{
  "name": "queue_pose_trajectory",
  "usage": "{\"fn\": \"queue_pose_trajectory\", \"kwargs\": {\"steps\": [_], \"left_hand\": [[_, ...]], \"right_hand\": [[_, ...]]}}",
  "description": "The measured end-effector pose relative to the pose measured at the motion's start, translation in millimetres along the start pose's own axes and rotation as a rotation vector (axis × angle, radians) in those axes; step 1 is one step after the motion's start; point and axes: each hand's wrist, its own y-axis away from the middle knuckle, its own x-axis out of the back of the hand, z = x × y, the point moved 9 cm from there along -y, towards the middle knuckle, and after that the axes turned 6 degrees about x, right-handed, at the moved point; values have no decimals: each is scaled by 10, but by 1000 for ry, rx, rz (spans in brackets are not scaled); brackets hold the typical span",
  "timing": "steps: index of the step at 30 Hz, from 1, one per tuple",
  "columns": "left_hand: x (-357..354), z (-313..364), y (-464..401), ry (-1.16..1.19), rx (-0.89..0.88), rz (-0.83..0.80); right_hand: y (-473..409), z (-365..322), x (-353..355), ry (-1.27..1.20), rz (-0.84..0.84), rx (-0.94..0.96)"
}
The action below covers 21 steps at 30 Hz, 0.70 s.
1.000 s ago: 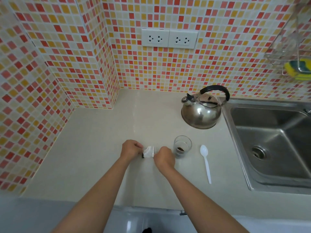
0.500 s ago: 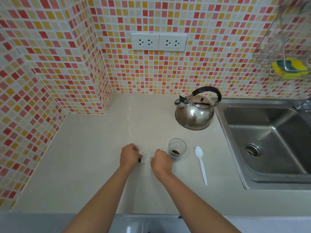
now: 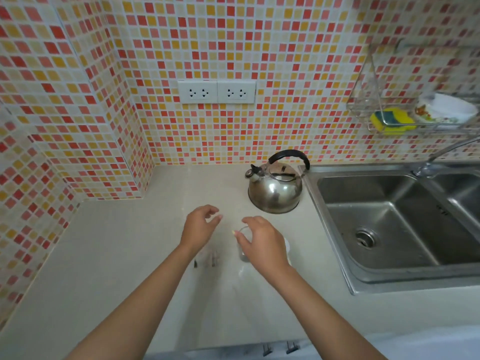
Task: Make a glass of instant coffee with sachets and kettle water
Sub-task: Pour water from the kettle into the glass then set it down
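A small clear glass (image 3: 242, 246) stands on the beige counter (image 3: 117, 255), mostly covered by my right hand (image 3: 263, 242), which hovers over it with fingers spread; I cannot see any grip on it. The sachet (image 3: 205, 258), a blurred pale packet with dark ends, lies flat on the counter just below my left hand (image 3: 200, 227). That hand is raised, fingers apart, holding nothing. A steel kettle (image 3: 275, 190) with a black handle stands behind the glass. Only a white sliver of the plastic spoon (image 3: 287, 247) shows past my right hand.
A steel double sink (image 3: 389, 219) with a tap (image 3: 441, 152) fills the right side. A wire rack (image 3: 405, 126) on the tiled wall holds a yellow sponge and a bowl. Two wall sockets (image 3: 217, 92) sit above the counter.
Both hands have let go of the sachet, which now lies on the counter. My left hand rose and opened; my right hand moved right over the glass. The camera tilted up.
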Motion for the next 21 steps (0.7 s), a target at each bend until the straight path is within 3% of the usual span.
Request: {"fn": "queue_pose_trajectory", "kwargs": {"steps": [3, 11, 21], "left_hand": [[-143, 455, -111, -19, -65, -34], [-414, 1239, -610, -116, -123, -73], [-750, 1351, -1370, -279, -33, -111]], "right_hand": [[-109, 350, 408, 18, 70, -60], [-772, 1073, 997, 56, 61, -142], [-1931, 1687, 875, 165, -150, -146]]}}
